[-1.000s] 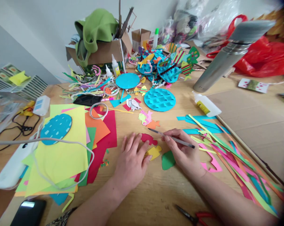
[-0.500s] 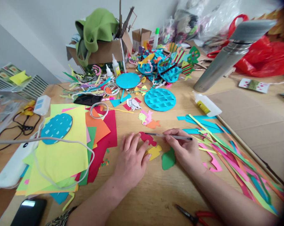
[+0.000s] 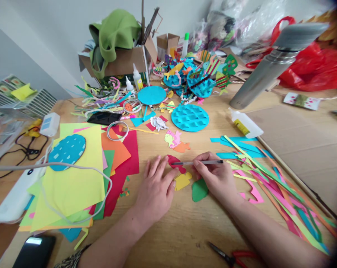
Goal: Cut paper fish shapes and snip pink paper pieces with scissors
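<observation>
My left hand lies flat on the wooden table with its fingers spread, its fingertips pressing on a red paper cut-out and touching a yellow paper fish. My right hand is closed on a thin grey pen, held nearly level with its tip over the red cut-out. A green paper shape lies just under the right hand.
Stacked coloured paper sheets lie to the left under a grey cable. Paper strips spread to the right. A glue bottle, a blue textured disc, a steel flask and red-handled pliers are around; a phone lies bottom left.
My right hand has swung the pen from slanted to nearly level and slid its tip left onto the red cut-out. My left hand has hardly moved.
</observation>
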The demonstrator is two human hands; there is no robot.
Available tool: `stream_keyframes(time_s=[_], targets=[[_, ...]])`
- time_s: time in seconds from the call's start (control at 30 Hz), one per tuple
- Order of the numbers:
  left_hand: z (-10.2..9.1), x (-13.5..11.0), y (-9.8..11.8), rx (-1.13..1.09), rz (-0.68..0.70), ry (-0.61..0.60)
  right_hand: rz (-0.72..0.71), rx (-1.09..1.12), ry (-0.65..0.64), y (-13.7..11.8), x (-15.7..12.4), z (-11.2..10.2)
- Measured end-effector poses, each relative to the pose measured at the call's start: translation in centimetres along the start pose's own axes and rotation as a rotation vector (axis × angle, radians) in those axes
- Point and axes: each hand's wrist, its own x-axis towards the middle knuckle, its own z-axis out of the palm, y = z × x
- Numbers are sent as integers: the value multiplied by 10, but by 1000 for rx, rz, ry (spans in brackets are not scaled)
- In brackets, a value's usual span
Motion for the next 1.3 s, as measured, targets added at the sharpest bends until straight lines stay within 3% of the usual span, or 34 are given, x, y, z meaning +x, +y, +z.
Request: stream_keyframes(time_s=[1.07, 1.3], targets=[[-7, 2, -1, -51, -11, -37, 21, -86, -32, -1, 1, 0], [-5, 1, -2, -44, -9, -41, 25, -17, -34, 1, 1, 0]])
